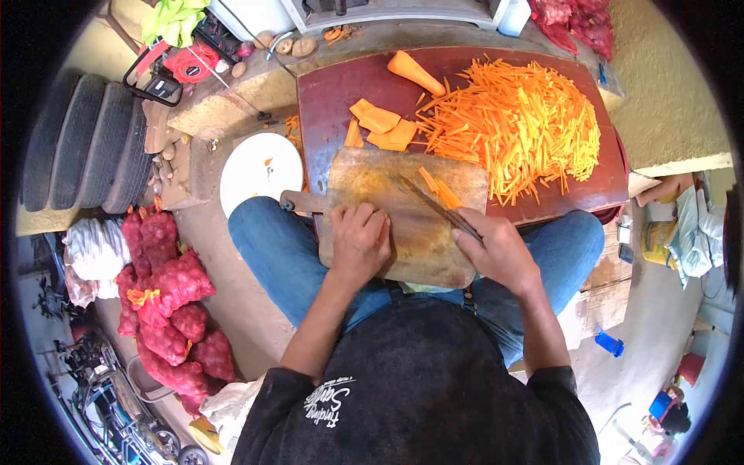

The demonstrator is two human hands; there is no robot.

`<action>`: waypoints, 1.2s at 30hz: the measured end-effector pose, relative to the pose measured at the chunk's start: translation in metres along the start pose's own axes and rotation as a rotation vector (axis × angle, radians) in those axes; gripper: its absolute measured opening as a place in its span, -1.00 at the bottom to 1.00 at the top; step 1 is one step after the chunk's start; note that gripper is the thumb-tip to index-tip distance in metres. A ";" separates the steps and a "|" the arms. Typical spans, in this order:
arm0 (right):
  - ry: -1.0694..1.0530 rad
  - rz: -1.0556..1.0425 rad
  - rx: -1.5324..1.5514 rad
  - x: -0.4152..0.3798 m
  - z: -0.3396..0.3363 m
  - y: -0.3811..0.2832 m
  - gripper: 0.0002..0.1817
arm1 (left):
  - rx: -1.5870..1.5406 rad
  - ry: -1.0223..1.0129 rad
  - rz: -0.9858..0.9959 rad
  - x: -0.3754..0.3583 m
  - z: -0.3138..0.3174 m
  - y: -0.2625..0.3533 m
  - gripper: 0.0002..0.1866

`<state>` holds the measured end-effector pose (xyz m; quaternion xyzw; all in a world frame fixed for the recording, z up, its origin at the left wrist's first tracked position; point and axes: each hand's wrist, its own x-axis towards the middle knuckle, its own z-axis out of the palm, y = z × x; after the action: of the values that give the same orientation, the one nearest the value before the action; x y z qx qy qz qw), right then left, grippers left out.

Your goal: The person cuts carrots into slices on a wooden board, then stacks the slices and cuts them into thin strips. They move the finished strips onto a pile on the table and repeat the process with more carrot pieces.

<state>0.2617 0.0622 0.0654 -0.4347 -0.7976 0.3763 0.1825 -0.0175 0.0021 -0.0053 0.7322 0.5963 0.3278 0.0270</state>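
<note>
A worn wooden cutting board point(353, 174) with a handle at its left lies across my lap and the near edge of the table. My left hand point(360, 240) rests on the board's left half, its fingers curled in, with nothing visible in them. Gripped in my right hand point(496, 249) is a knife point(430, 199), its dark blade slanting toward the upper left over the board. Beside the blade lie a few carrot strips point(442, 190). Beyond the board are flat carrot slices point(384, 124), a whole peeled carrot point(416, 72) and a large heap of carrot sticks point(519, 124).
The dark red table point(333, 93) stands before me. At its left is a round white lid or plate point(262, 172) with orange scraps. Red mesh sacks point(174, 287) lie on the left floor, below stacked tyres point(93, 143). A blue object point(609, 343) lies at right.
</note>
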 end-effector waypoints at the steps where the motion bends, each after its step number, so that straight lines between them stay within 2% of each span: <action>1: -0.017 0.008 0.048 -0.003 0.000 0.000 -0.64 | 0.002 -0.004 0.003 0.001 -0.001 0.000 -0.88; 5: -0.008 0.034 0.041 0.003 -0.010 0.013 -0.67 | 0.011 -0.017 0.002 0.005 -0.001 0.001 -0.88; 8: 0.061 0.224 -0.062 0.025 -0.036 0.012 -0.66 | -0.014 -0.083 -0.046 0.008 -0.003 -0.005 -0.88; 10: 0.289 -0.043 -0.231 0.043 -0.040 0.056 -0.64 | -0.043 -0.099 -0.046 0.019 -0.009 -0.010 -0.89; 15: 0.520 0.012 -0.060 0.058 -0.063 0.043 -0.62 | 0.011 -0.069 -0.062 0.063 0.002 -0.043 -0.85; 18: 0.608 0.011 0.079 0.056 -0.054 0.048 -0.59 | -0.050 -0.148 -0.179 0.103 0.002 -0.051 -0.76; 19: 0.536 0.147 0.183 0.053 -0.052 0.049 -0.57 | -0.015 -0.133 -0.178 0.113 0.008 -0.056 -0.72; 21: 0.492 0.159 0.361 0.051 -0.039 0.063 -0.57 | 0.054 -0.100 -0.173 0.130 0.021 -0.067 -0.64; 24: 0.363 0.172 0.399 0.050 -0.034 0.057 -0.56 | 0.150 -0.096 -0.174 0.145 0.040 -0.080 -0.53; 26: 0.381 0.024 0.255 0.049 -0.028 0.059 -0.57 | 0.174 -0.091 -0.166 0.146 0.055 -0.094 -0.51; 27: 0.334 0.091 0.254 0.047 -0.031 0.051 -0.57 | 0.188 -0.088 -0.164 0.148 0.057 -0.094 -0.50; 33: 0.280 0.132 0.256 0.044 -0.038 0.039 -0.61 | 0.144 -0.159 -0.231 0.149 0.052 -0.087 -0.49; 36: 0.257 0.192 0.287 0.043 -0.043 0.043 -0.57 | 0.242 -0.061 -0.137 0.144 0.050 -0.073 -0.54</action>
<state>0.2883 0.1320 0.0591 -0.5227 -0.6609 0.4431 0.3061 -0.0434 0.1692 -0.0109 0.6973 0.6791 0.2283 -0.0210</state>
